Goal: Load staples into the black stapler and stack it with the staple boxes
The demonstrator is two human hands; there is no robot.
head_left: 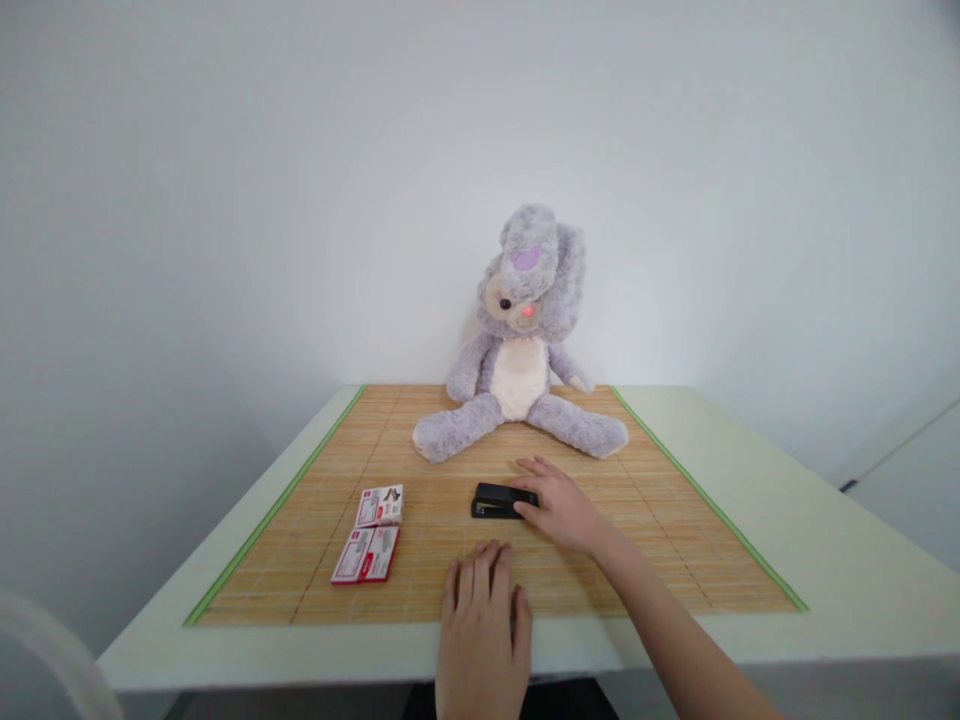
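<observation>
A small black stapler (496, 500) lies on its side or flat on the bamboo mat, pointing left; I cannot tell which. My right hand (559, 505) grips its right end, thumb on the near side and fingers over the far side, hiding that end. Nearer the table's front edge, my left hand (484, 620) rests palm down with its fingers stretched out, holding nothing. To the left of both hands lie two small red and white boxes, one box (379, 506) behind the other box (365, 555); the farther one carries a picture of a stapler.
A bamboo mat (427, 575) with green edging covers the middle of the white table (757, 480). At its back a grey plush rabbit (519, 375) sits against the white wall, legs spread toward me. A pale curved object (56, 645) shows at lower left.
</observation>
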